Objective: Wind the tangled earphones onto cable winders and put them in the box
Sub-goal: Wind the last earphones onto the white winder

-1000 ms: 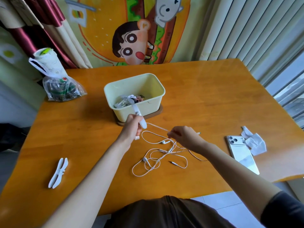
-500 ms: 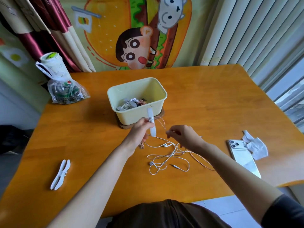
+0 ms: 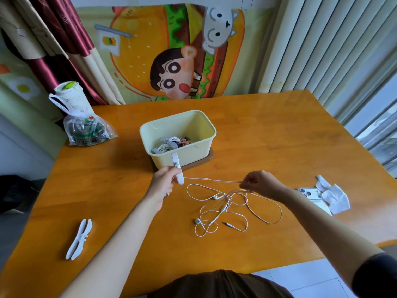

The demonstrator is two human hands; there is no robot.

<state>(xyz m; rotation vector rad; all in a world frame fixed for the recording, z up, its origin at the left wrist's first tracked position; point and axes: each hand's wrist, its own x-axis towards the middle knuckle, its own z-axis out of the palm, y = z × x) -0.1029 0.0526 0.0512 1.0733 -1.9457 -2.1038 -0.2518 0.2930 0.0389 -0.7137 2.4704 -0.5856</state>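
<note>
My left hand (image 3: 164,181) grips a winder (image 3: 177,168) before the box (image 3: 178,136); my right hand (image 3: 261,183) pinches the cable taut. The earphones (image 3: 223,208) lie tangled on the surface (image 3: 279,136). Winding has just begun, I judge; next I wrap while feeding slack.

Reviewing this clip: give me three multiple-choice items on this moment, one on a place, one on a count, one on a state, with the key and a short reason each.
1. Where does the spare cable winder lie?
A. inside the box
B. on the table, near the left forearm
C. on the phone

2. How many earbuds lie on the table?
A. none
B. two
C. four

3. What state is the cable between the hands in?
A. pulled into a straight run
B. wound fully on
C. cut in two

Key: B, it rests apart on the wood, left of the arm. B, one earbud and another show. A, the earphone cable runs straight from the left hand to the right hand.
</note>
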